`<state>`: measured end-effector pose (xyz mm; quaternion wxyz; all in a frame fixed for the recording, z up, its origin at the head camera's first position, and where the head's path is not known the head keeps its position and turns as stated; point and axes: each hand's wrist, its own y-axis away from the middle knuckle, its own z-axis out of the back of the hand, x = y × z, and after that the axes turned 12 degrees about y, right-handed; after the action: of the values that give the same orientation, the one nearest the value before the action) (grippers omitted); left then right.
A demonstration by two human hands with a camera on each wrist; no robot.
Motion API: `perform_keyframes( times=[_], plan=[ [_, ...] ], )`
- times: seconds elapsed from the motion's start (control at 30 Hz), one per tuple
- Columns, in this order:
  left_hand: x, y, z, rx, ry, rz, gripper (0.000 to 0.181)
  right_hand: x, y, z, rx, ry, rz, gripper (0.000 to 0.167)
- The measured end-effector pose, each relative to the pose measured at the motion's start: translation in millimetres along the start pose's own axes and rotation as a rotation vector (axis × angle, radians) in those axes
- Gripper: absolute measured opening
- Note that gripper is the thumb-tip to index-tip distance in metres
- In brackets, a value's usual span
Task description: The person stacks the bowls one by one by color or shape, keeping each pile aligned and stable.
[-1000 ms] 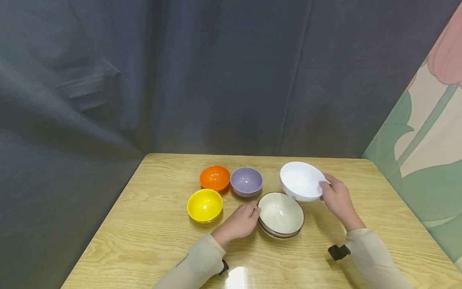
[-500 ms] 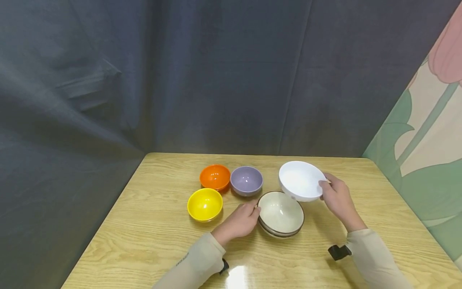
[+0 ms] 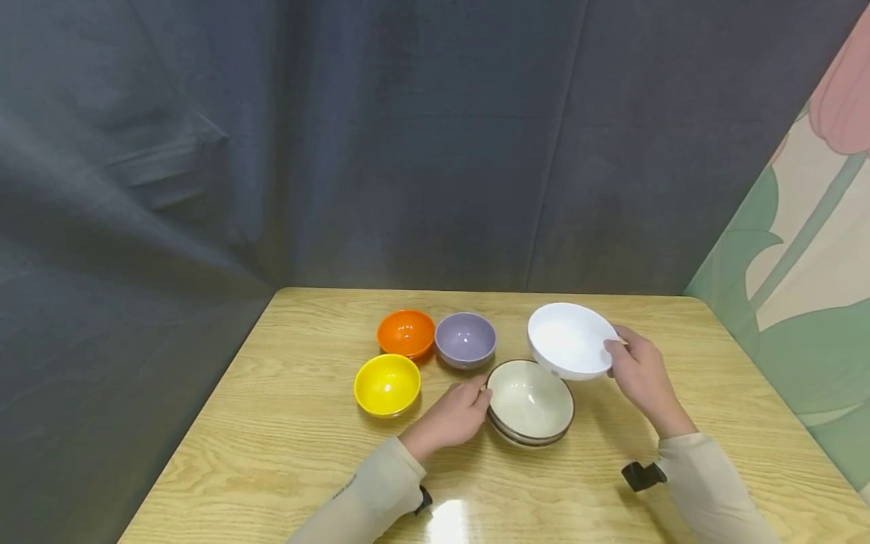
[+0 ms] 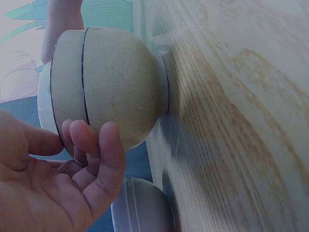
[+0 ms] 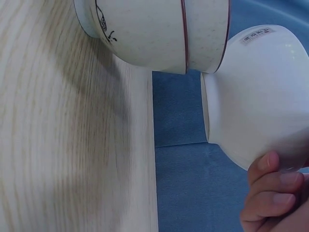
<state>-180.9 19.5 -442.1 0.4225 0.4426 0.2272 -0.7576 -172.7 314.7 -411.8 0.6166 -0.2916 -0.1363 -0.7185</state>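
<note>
A stack of two cream bowls (image 3: 530, 400) with dark rims stands on the table, one nested in the other. My left hand (image 3: 448, 419) pinches the upper bowl's rim on its left side; in the left wrist view the thumb (image 4: 46, 141) is at the rim and the fingers curl beneath it. A larger white bowl (image 3: 571, 340) is held off the table by my right hand (image 3: 639, 374), which grips its right edge. This white bowl (image 5: 260, 96) is tilted, its foot close to the stack's rim; whether they touch I cannot tell.
Left of the stack stand an orange bowl (image 3: 405, 334), a purple bowl (image 3: 465, 340) and a yellow bowl (image 3: 387, 385). All rest on the wooden table (image 3: 272, 453). A dark curtain (image 3: 421, 151) hangs behind the table, and a patterned wall (image 3: 809, 302) is at the right.
</note>
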Motion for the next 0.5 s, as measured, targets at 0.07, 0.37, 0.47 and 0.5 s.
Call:
perform_keyframes(
  times=[0.07, 0.37, 0.47, 0.5],
  plan=[
    [-0.6, 0.1, 0.0, 0.000, 0.001, 0.006, 0.046, -0.4, 0.5, 0.5, -0.003, 0.001, 0.000, 0.052],
    [-2.5, 0.0, -0.1, 0.004, -0.010, 0.004, 0.046, -0.5, 3.8, 4.6, -0.028, -0.002, 0.009, 0.051],
    [-2.2, 0.4, -0.2, 0.005, -0.012, 0.008, 0.046, 1.4, 5.6, 5.1, -0.014, -0.014, 0.022, 0.051],
    [-2.0, 0.5, -0.2, 0.005, -0.011, 0.008, 0.046, 2.1, 6.3, 5.0, -0.009, -0.019, 0.027, 0.051]
  ],
)
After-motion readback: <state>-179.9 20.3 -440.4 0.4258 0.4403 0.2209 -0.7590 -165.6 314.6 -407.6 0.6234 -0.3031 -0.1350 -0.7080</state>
